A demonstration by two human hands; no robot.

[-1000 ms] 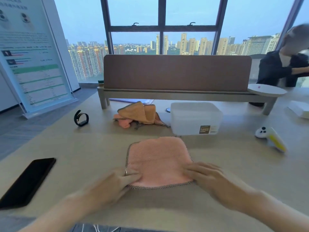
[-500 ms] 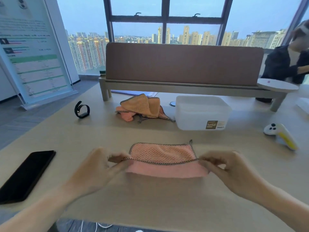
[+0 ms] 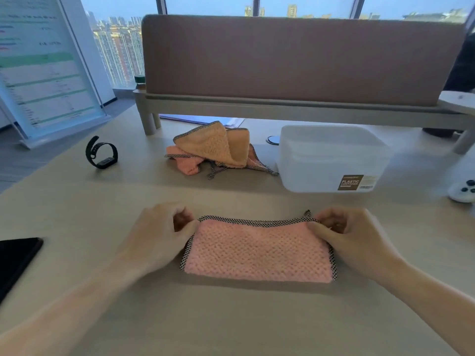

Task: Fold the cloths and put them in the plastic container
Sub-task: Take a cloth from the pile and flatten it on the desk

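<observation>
A pink cloth [image 3: 259,250] with a checked hem lies folded in half on the table in front of me. My left hand [image 3: 159,235] pinches its far left corner. My right hand [image 3: 352,240] pinches its far right corner. Beyond it, a heap of orange and pink cloths [image 3: 213,150] lies unfolded. To the right of that heap stands the translucent plastic container [image 3: 331,160], with a brown label on its front; I cannot tell what is inside.
A black smartwatch [image 3: 102,154] lies at the left and a black phone [image 3: 15,258] at the left edge. A white controller [image 3: 462,191] sits at the right edge. A desk divider [image 3: 295,60] on a raised shelf closes off the back.
Both hands lifted the near edge of the flat pink cloth and carried it over to the far edge, so it now lies folded in half. The camera has come closer.
</observation>
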